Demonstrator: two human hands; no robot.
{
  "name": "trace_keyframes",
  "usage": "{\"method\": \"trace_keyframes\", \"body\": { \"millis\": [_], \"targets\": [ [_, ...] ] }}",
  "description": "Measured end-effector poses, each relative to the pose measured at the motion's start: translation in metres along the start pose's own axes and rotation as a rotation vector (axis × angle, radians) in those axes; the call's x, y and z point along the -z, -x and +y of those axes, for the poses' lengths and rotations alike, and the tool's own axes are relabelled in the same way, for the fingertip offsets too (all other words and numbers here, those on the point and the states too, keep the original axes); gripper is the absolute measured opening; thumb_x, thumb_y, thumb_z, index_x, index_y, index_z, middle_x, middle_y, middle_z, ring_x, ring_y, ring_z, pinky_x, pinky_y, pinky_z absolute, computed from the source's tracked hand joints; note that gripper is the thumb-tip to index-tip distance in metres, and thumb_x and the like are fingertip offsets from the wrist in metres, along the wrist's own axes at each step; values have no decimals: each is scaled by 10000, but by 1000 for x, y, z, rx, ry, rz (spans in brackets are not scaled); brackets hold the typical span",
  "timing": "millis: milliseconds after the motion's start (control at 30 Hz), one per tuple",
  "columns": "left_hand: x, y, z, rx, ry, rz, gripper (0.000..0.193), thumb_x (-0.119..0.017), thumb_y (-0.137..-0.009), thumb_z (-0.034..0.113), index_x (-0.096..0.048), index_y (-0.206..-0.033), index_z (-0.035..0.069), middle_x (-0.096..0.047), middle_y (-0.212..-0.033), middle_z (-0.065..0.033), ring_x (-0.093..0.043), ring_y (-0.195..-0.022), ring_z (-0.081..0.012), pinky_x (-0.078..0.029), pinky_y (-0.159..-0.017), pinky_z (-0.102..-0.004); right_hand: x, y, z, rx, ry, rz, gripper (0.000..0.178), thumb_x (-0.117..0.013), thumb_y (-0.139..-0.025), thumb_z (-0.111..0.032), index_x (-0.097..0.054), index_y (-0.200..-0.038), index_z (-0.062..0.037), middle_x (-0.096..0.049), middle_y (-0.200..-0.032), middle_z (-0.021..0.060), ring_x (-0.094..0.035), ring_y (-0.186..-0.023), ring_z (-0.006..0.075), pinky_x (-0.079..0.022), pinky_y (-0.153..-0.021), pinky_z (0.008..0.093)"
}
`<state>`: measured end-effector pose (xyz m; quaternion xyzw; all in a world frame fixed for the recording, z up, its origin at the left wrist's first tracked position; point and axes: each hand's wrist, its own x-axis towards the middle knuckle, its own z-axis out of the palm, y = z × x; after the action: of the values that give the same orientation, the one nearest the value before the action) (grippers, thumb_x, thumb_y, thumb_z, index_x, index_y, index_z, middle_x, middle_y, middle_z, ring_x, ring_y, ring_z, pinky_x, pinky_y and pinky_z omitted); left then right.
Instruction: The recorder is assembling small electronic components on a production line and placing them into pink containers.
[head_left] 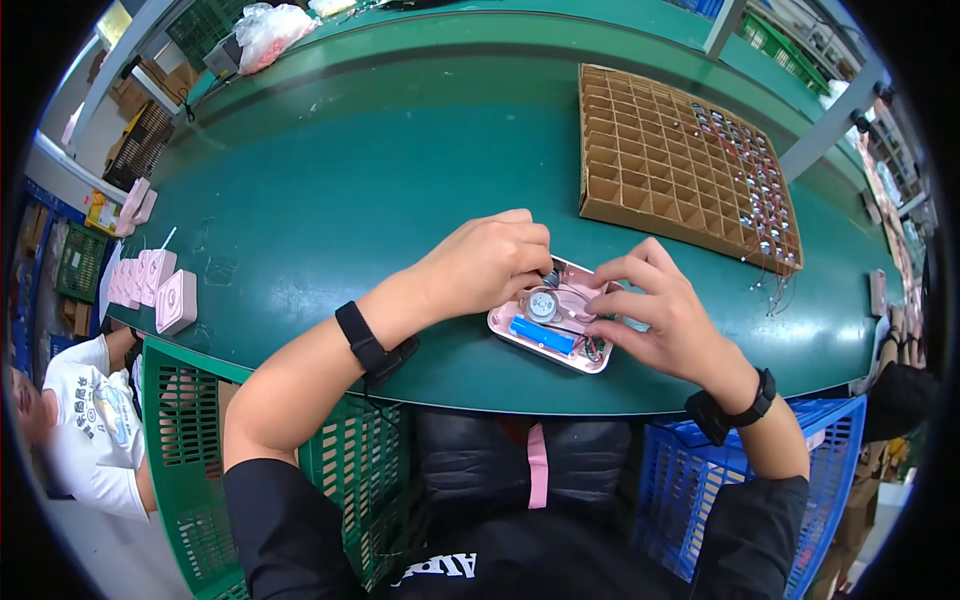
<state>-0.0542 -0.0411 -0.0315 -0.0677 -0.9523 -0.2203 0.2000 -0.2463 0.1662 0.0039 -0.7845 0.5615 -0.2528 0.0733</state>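
Observation:
A pink plastic case [499, 326] lies open-side up on the green table in front of me. Inside it sit a round silver motor-like part [542, 305], a blue cylindrical battery [542, 335] and thin wires [572, 293]. My left hand [498, 258] is closed at the case's far left corner, fingertips pressed together; what they pinch is hidden. Over the case's right side, my right hand [655, 312] has its fingers bent and thumb drawn in beside the wires. Whatever lies between those fingertips cannot be made out.
A divided cardboard tray [650, 140] at the back right holds several small wired parts on its right side. Pink cases [177, 302] stand at the table's left end. A green crate [190, 440] and a blue crate [690, 490] flank me. Another person [95, 420] is at far left.

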Motion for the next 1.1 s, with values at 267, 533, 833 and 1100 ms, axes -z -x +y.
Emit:
{"method": "trace_keyframes", "body": {
  "millis": [267,533,833,1100],
  "targets": [
    [18,4,7,54,44,3,185,-784,-805,106,-737,-977,54,-630,-944,-89,-606,-915,-286,-525,-805,-399,-15,6,17,-267,-536,197,251,-780,-905,-43,-702,-1140,-9,-712,-1034,104,-680,-933,231,-553,-848,343],
    [-5,2,63,-123,21,-37,464,-855,-775,262,-706,-1189,115,-525,-1353,-166,-489,-1318,-388,-427,-1064,-541,-17,4,35,-317,-836,196,171,-722,-973,-31,-736,-1133,27,-707,-996,102,-697,-884,159,-568,-748,286],
    [-22,5,56,-70,-148,-141,537,-877,-719,366,-712,-1188,164,-481,-1434,-174,-367,-1469,-416,-327,-1165,-598,-4,5,29,-347,-728,112,150,-763,-940,-53,-789,-1072,13,-723,-923,96,-683,-809,128,-537,-667,253],
    [-6,9,27,-145,-91,-47,292,-827,-758,278,-778,-1012,142,-591,-1307,-110,-477,-1378,-334,-334,-1157,-555,0,-3,19,-62,-276,35,194,-827,-836,-33,-819,-1029,-48,-711,-882,69,-673,-748,173,-518,-633,298]
  ]
}}
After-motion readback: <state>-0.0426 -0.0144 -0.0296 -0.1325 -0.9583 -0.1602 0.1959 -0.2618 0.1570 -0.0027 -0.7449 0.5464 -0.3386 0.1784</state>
